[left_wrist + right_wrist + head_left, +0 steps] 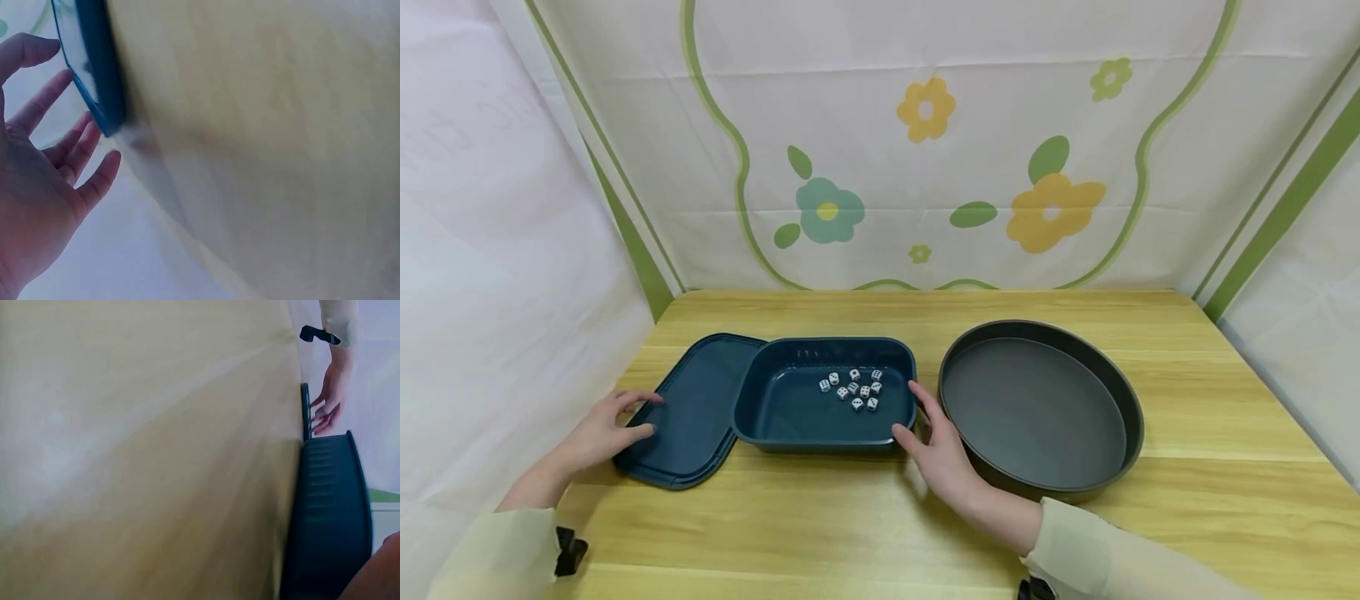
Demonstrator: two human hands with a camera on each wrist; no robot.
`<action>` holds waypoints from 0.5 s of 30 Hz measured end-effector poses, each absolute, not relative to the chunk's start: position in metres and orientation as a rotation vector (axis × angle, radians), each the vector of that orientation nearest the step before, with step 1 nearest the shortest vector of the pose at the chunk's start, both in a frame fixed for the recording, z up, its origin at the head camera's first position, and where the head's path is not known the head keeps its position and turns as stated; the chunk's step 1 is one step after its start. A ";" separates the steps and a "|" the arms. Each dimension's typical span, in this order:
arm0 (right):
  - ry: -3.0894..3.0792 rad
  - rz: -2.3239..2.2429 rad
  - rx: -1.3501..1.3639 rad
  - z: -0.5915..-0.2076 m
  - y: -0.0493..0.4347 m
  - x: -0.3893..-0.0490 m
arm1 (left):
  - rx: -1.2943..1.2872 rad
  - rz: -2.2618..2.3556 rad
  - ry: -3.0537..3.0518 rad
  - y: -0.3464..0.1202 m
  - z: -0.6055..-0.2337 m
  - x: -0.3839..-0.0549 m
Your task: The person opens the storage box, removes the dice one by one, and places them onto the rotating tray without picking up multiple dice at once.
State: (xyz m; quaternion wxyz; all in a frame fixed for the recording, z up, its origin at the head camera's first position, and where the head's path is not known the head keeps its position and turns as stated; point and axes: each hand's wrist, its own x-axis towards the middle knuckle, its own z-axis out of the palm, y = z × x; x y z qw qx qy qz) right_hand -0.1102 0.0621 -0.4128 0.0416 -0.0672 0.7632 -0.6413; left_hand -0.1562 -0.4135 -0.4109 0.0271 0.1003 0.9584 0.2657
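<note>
A dark blue rectangular box (797, 417) stands on the table with several white dice (853, 388) lying loose toward its right side. Its matching flat lid (700, 408) lies to the left, with the lid's right part tucked against or under the box. My left hand (601, 429) is at the lid's left edge, fingers spread and thumb apart; in the left wrist view the fingertips of this hand (50, 162) are close to the lid (103, 69). At the box's right end is my right hand (943, 454), thumb near the front corner and fingers relaxed along the wall.
A large round dark grey pan (1037, 408) stands just right of the box, close to my right hand. The wooden table (820, 525) ends at a flower-printed cloth (880, 167) behind, with white cloth at both sides.
</note>
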 end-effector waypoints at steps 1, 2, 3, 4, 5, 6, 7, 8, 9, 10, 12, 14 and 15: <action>2.347 -1.944 -0.209 -0.410 0.063 -0.109 | 0.334 0.817 2.984 -0.411 -0.409 -0.157; 2.358 -1.924 -0.211 -0.407 0.064 -0.107 | 0.360 0.818 3.011 -0.408 -0.407 -0.157; 2.366 -1.910 -0.215 -0.403 0.065 -0.105 | 0.398 0.824 3.032 -0.405 -0.405 -0.157; 2.366 -1.906 -0.223 -0.400 0.067 -0.103 | 0.435 0.823 3.056 -0.400 -0.401 -0.157; 2.362 -1.911 -0.241 -0.396 0.068 -0.102 | 0.468 0.824 3.075 -0.395 -0.398 -0.157; 2.356 -1.917 -0.260 -0.392 0.070 -0.101 | 0.505 0.830 3.092 -0.389 -0.394 -0.157; 2.351 -1.920 -0.281 -0.389 0.073 -0.100 | 0.546 0.834 3.107 -0.382 -0.390 -0.157; 2.354 -1.917 -0.306 -0.386 0.076 -0.099 | 0.584 0.840 3.116 -0.375 -0.387 -0.158; 2.357 -1.916 -0.332 -0.384 0.079 -0.099 | 0.617 0.847 3.117 -0.367 -0.383 -0.158; 2.364 -1.912 -0.365 -0.381 0.083 -0.100 | 0.647 0.848 3.120 -0.358 -0.379 -0.158; 2.389 -1.889 -0.432 -0.376 0.093 -0.101 | 0.703 0.858 3.112 -0.342 -0.373 -0.159; 2.431 -1.856 -0.503 -0.372 0.105 -0.103 | 0.752 0.868 3.098 -0.326 -0.367 -0.160; 2.451 -1.843 -0.532 -0.370 0.112 -0.104 | 0.770 0.866 3.091 -0.319 -0.364 -0.160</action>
